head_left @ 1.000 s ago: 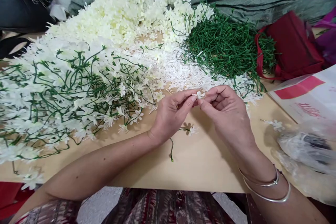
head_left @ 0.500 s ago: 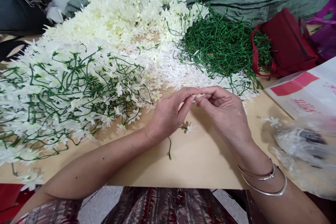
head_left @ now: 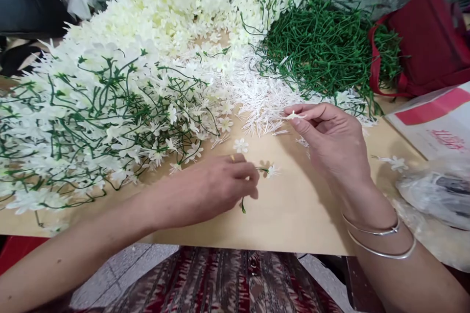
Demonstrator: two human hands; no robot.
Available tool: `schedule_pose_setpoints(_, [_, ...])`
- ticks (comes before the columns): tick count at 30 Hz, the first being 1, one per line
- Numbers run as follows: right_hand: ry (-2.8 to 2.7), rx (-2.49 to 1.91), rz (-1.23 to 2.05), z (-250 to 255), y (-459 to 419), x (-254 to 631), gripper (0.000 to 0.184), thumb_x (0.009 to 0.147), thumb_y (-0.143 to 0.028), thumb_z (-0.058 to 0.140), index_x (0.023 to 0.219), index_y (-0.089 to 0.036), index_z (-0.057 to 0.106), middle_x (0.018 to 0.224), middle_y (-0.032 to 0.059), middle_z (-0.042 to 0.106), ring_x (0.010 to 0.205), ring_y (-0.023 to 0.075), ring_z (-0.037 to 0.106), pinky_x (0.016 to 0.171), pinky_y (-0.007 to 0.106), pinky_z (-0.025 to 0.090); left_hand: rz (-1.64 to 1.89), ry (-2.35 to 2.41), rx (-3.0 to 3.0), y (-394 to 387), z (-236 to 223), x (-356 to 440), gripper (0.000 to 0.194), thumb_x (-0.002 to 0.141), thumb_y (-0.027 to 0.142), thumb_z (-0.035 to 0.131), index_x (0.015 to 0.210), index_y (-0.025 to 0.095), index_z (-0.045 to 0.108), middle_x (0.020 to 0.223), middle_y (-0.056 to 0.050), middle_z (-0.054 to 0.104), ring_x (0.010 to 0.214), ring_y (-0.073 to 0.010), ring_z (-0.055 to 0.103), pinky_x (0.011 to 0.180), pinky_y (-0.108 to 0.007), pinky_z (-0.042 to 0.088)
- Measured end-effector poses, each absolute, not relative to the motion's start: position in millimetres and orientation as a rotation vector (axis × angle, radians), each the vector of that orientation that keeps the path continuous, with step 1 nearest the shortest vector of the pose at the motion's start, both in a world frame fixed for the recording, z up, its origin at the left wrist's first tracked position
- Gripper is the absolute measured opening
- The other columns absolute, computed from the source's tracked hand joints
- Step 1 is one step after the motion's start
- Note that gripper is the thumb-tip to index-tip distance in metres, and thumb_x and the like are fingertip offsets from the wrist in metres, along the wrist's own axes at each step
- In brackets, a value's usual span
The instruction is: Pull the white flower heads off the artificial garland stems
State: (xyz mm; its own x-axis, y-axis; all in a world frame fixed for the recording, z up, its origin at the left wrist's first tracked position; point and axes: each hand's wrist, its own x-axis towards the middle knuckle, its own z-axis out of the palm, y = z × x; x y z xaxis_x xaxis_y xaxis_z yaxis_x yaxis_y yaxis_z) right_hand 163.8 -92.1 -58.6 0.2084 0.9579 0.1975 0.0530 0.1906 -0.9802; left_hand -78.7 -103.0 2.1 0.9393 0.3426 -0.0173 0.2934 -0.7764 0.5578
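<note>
My right hand (head_left: 330, 139) pinches a small white artificial flower petal piece (head_left: 293, 115) between thumb and fingertips, above the table. Lower and to the left, my left hand (head_left: 223, 183) is over a green plastic stem (head_left: 244, 208) lying on the tabletop. White stamens (head_left: 272, 171) at the stem's other end show just beyond my fingers. The left fingers are curled downward and blurred, with their tips partly hidden, so contact with the stem cannot be made out. A loose white blossom (head_left: 241, 145) lies on the table above my left hand.
Assembled white flowers with green stems (head_left: 110, 93) are heaped at left, cream petals (head_left: 176, 5) behind. White stamens (head_left: 257, 93) lie mid-table beside bare green stems (head_left: 323, 44). A red bag (head_left: 422, 44), a printed paper bag (head_left: 433, 117) and clear plastic (head_left: 433, 195) are at right.
My left hand has come away from my right hand, moving down and left over the stem. My right hand keeps the white petal piece. The view has shifted slightly.
</note>
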Motion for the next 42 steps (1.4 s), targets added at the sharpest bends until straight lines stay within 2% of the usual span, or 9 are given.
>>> schedule_pose_setpoints(4, [-1.087, -1.171, 1.035, -61.0, -91.3, 162.9, 0.025, 0.073, -0.038, 0.090, 0.075, -0.029, 0.067, 0.086, -0.0010, 0.074, 0.077, 0.0183, 0.070, 0.079, 0.037, 0.060, 0.083, 0.379, 2.559, -108.2, -12.1, -87.9, 0.012, 0.100, 0.017, 0.063, 0.097, 0.021, 0.074, 0.109, -0.005, 0.075, 0.112, -0.0207, 0.063, 0.095, -0.032, 0.048])
schedule_pose_setpoints(9, [-1.136, -1.188, 1.053, -67.0, -88.6, 165.1, 0.028, 0.073, -0.047, 0.090, 0.091, -0.035, 0.073, 0.073, -0.0027, 0.067, 0.071, 0.0205, 0.067, 0.072, 0.037, 0.058, 0.102, 0.298, 2.557, -108.6, -34.3, -76.0, 0.018, 0.104, 0.025, 0.058, 0.095, 0.020, 0.072, 0.094, -0.003, 0.075, 0.102, -0.0182, 0.063, 0.096, -0.031, 0.045])
schedule_pose_setpoints(14, [-1.095, -1.179, 1.113, -62.5, -88.4, 164.0, 0.033, 0.067, -0.055, 0.092, 0.081, -0.034, 0.070, 0.077, -0.0021, 0.069, 0.070, 0.0193, 0.065, 0.072, 0.037, 0.057, 0.483, 0.369, 2.320, -113.7, -38.0, -66.0, 0.013, 0.104, 0.023, 0.060, 0.104, 0.020, 0.072, 0.105, -0.006, 0.079, 0.102, -0.0160, 0.069, 0.097, -0.030, 0.050])
schedule_pose_setpoints(18, [-1.034, -1.131, 1.247, -55.6, -89.1, 165.4, 0.037, 0.063, -0.052, 0.095, 0.076, -0.032, 0.067, 0.068, -0.0049, 0.064, 0.061, 0.0161, 0.060, 0.078, 0.040, 0.059, 0.757, 0.524, 1.827, -112.0, -31.9, -57.5, 0.013, 0.101, 0.025, 0.065, 0.108, 0.020, 0.075, 0.100, -0.007, 0.079, 0.094, -0.0145, 0.074, 0.088, -0.026, 0.058])
schedule_pose_setpoints(20, [-1.063, -1.123, 1.293, -53.0, -90.4, 166.6, 0.037, 0.065, -0.052, 0.094, 0.075, -0.031, 0.065, 0.062, -0.0061, 0.061, 0.058, 0.0155, 0.058, 0.078, 0.041, 0.059, 0.780, 0.640, 1.548, -109.7, -33.0, -53.2, 0.016, 0.100, 0.032, 0.067, 0.105, 0.020, 0.076, 0.090, -0.005, 0.078, 0.082, -0.0139, 0.074, 0.077, -0.026, 0.061])
schedule_pose_setpoints(24, [-1.089, -1.122, 1.384, -48.8, -95.9, 165.8, 0.037, 0.064, -0.049, 0.094, 0.070, -0.027, 0.065, 0.059, -0.0054, 0.063, 0.057, 0.0145, 0.060, 0.065, 0.033, 0.055, 0.709, 0.745, 1.173, -108.3, -45.7, -48.0, 0.026, 0.097, 0.043, 0.069, 0.096, 0.017, 0.073, 0.078, -0.003, 0.075, 0.061, -0.0102, 0.068, 0.054, -0.021, 0.055])
schedule_pose_setpoints(28, [-1.156, -1.135, 1.550, -44.0, -100.2, 162.5, 0.033, 0.066, -0.048, 0.094, 0.071, -0.025, 0.070, 0.064, -0.0026, 0.069, 0.057, 0.0137, 0.061, 0.057, 0.029, 0.049, 0.748, 0.813, 1.273, -108.4, -58.2, -49.4, 0.027, 0.097, 0.043, 0.068, 0.100, 0.017, 0.072, 0.079, -0.003, 0.074, 0.065, -0.0101, 0.069, 0.058, -0.021, 0.056])
schedule_pose_setpoints(33, [-1.261, -1.132, 1.594, -42.9, -99.6, 163.1, 0.031, 0.072, -0.051, 0.090, 0.073, -0.025, 0.073, 0.060, -0.0039, 0.062, 0.055, 0.0122, 0.055, 0.058, 0.029, 0.047, 0.770, 0.855, 1.374, -106.4, -60.9, -53.2, 0.022, 0.097, 0.038, 0.067, 0.104, 0.017, 0.074, 0.076, -0.001, 0.070, 0.070, -0.0108, 0.066, 0.065, -0.022, 0.055])
schedule_pose_setpoints(42, [-1.331, -1.238, 1.586, -44.9, -100.3, 164.9, 0.033, 0.068, -0.055, 0.092, 0.069, -0.028, 0.072, 0.056, -0.0037, 0.061, 0.054, 0.0135, 0.053, 0.051, 0.029, 0.042, 0.764, 0.862, 1.359, -108.9, -61.5, -51.4, 0.023, 0.094, 0.040, 0.070, 0.102, 0.019, 0.076, 0.071, 0.001, 0.062, 0.061, -0.0092, 0.056, 0.055, -0.022, 0.047])
